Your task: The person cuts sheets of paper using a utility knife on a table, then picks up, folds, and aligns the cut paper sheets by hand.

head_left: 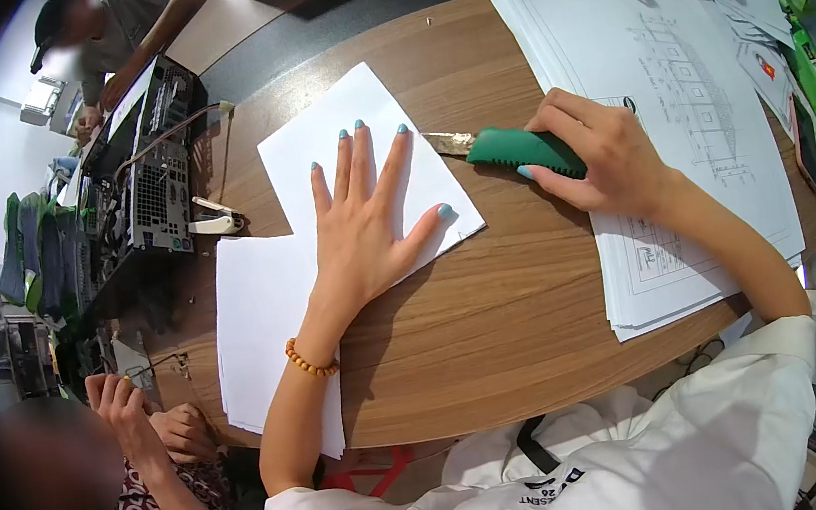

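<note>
My left hand (360, 222) lies flat with fingers spread on a white sheet of paper (293, 145), which is turned at an angle on the table. In my right hand (613, 151) is a green-handled utility knife (523, 151), its blade pointing left. The blade tip reaches the right edge of the sheet, level with my left fingertips. Below and left of that sheet lies a stack of white paper (259, 317), partly covered by my left forearm.
Under my right forearm is a thick stack of printed drawings (640, 37). A computer case (154, 183) and a white stapler-like tool (216, 218) stand on the left. A phone (805, 141) lies far right. One person sits at lower left, another across the table at upper left.
</note>
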A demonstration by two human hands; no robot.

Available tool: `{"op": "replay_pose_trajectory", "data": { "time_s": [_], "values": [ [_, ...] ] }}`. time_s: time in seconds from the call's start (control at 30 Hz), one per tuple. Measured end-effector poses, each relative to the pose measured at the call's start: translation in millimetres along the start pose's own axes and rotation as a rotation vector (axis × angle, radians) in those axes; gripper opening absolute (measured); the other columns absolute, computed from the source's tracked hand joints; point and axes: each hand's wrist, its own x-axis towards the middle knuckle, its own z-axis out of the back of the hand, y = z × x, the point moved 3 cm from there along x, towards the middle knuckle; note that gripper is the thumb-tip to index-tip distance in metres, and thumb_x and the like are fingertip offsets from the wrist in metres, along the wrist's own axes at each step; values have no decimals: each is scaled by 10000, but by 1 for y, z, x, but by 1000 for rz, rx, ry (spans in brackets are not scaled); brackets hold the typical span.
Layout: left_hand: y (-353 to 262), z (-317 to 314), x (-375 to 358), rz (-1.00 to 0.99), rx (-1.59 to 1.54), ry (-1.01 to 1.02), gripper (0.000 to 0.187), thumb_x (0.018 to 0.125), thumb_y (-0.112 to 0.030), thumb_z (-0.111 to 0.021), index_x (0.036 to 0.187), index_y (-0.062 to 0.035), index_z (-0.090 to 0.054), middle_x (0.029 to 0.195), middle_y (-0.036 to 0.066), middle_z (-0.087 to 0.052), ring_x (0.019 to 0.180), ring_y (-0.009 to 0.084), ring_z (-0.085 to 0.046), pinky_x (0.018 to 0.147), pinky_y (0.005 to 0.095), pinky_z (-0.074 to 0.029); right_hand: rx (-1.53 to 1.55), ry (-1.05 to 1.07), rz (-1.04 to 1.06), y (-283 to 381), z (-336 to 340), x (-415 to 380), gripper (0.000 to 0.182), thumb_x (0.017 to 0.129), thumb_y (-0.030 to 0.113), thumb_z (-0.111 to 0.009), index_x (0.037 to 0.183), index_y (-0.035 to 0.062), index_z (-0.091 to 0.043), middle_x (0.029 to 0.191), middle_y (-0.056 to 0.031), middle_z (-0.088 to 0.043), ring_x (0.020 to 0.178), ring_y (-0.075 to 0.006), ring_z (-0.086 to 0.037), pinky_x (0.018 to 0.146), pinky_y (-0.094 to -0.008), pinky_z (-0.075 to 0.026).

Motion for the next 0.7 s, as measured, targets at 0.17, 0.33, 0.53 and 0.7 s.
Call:
{"op": "replay_pose_trajectory", "data": {
  "time_s": [0.17, 0.33, 0.53, 0.7],
  "values": [
    [-1, 1, -1, 8, -29, 6, 743, 802, -605, -423, 1397, -185, -280, 1407, 221, -263, 1327, 365, -205, 1048, 552, -122, 27, 17, 26, -2, -4, 1, 267, 721, 215, -673, 813, 20, -516, 778, -83, -507, 568, -222, -543, 487, -295, -447],
    [0, 1, -1, 16, -12, 14, 721, 805, -577, -432, 1404, -211, -266, 1439, 185, -220, 1344, 341, -171, 1066, 524, -107, 31, 20, -12, -2, -8, 8, 248, 716, 185, -673, 819, 15, -525, 783, -84, -511, 585, -226, -548, 498, -297, -445],
    [-1, 1, -1, 9, -9, -13, 727, 793, -598, -434, 1383, -192, -311, 1408, 219, -265, 1323, 371, -214, 1048, 554, -123, 46, 50, -40, -2, -11, 11, 234, 706, 154, -674, 837, 14, -540, 796, -84, -518, 617, -229, -556, 517, -301, -449],
    [0, 1, -1, -1, -38, -12, 723, 790, -602, -436, 1378, -197, -322, 1412, 215, -260, 1324, 372, -211, 1048, 556, -122, 31, 50, -44, -3, -12, 10, 226, 703, 149, -672, 835, 18, -543, 797, -84, -524, 630, -230, -560, 526, -307, -453]
  ]
}}
